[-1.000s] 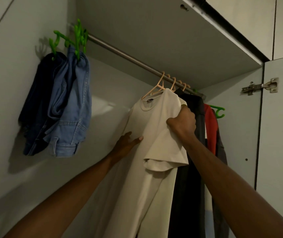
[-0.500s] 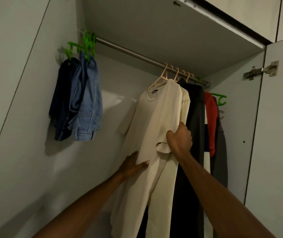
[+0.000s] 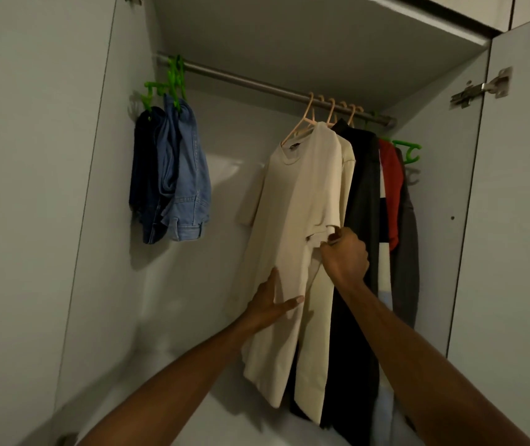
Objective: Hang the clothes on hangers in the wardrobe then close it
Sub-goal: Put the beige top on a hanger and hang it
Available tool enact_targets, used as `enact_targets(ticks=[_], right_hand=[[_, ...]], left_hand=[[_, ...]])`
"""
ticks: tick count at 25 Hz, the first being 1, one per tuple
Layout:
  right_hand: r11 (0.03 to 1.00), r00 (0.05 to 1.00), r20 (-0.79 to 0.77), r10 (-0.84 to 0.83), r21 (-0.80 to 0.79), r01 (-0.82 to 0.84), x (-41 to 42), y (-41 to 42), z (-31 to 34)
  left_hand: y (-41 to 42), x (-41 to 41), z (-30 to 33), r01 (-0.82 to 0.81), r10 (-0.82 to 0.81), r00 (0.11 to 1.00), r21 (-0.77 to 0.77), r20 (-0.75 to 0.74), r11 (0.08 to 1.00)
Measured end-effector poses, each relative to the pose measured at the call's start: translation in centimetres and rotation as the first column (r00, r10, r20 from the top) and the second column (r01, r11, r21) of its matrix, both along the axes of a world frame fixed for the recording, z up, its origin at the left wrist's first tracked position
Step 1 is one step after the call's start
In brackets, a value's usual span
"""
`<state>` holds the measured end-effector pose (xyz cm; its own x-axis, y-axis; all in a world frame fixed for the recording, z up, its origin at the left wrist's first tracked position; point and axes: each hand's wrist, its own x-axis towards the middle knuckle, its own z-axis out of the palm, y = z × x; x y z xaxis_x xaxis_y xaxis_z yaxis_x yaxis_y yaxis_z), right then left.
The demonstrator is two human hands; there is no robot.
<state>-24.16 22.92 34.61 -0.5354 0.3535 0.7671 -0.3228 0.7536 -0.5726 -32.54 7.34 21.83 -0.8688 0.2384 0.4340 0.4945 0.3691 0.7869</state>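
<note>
Both arms reach up into the wardrobe. The right hand pinches the sleeve hem of the cream T-shirt. The left hand, fingers straight, lies flat against the shirt's body lower down. The shirt hangs from a pink hanger on the rail, toward its right end.

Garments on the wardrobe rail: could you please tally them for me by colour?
Dark blue denim: 1
Light blue denim: 1
Cream shirts: 2
Black garment: 1
Red garment: 1
Grey garment: 1
Total: 7 that I can tell apart.
</note>
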Motion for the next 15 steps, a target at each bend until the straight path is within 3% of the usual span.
enact_targets(ticks=[4, 7, 11, 15], right_hand=[[0.997, 0.996, 0.065, -0.063, 0.045, 0.060, 2.2, -0.2, -4.0], [0.983, 0.994, 0.066, -0.086, 0.166, 0.074, 3.1, -1.1, -7.4], [0.919, 0.991, 0.014, -0.130, 0.377, 0.115, 3.1, -2.3, -11.8], [0.895, 0.997, -0.004, -0.083, 0.439, 0.076, 3.6, -2.1, -13.9]], left_hand=[[-1.8, 3.0, -0.8, -0.035, 0.036, 0.998, -0.001, 0.052, 0.999], [-2.8, 4.7, -1.7, -0.121, 0.128, 0.989, -0.085, 0.079, 0.989], [-3.6, 8.1, -2.8, -0.276, 0.270, 0.961, -0.220, -0.055, 0.936], [-4.7, 10.8, -3.9, -0.388, 0.366, 0.922, -0.299, -0.131, 0.872]])
